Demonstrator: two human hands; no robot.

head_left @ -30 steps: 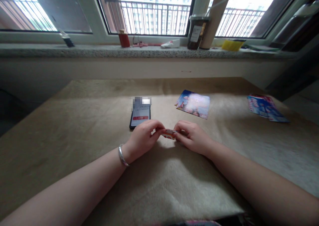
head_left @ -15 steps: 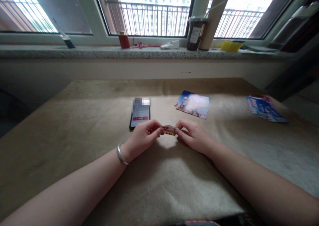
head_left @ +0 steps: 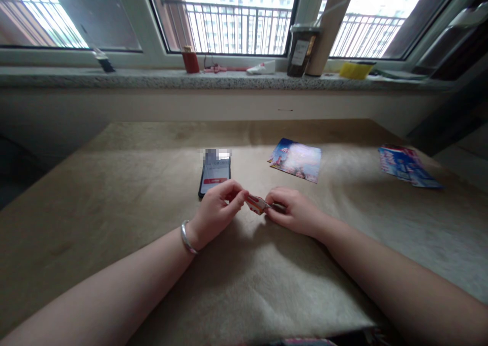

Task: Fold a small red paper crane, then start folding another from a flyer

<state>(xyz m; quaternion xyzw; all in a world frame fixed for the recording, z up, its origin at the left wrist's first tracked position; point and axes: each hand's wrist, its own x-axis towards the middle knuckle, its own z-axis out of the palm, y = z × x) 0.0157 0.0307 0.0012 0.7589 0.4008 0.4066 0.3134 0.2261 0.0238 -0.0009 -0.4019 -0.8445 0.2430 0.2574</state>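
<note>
Between my hands is a small folded piece of patterned paper, red, white and orange, held just over the table. My left hand pinches its left end between thumb and fingers; a silver bangle circles that wrist. At the other end, my right hand grips the paper, thumb below and curled fingers above. Part of the paper is hidden by the fingers. Just beyond my left hand lies a phone with its screen lit.
Blue and pink printed sheets lie beyond my right hand, and more printed sheets are at the table's right side. On the stone sill stand a dark lidded cup, a red container and a yellow object.
The folded paper has tilted, its right end now lower and its face showing more. My right hand has shifted slightly down and left. Both hands keep their hold.
</note>
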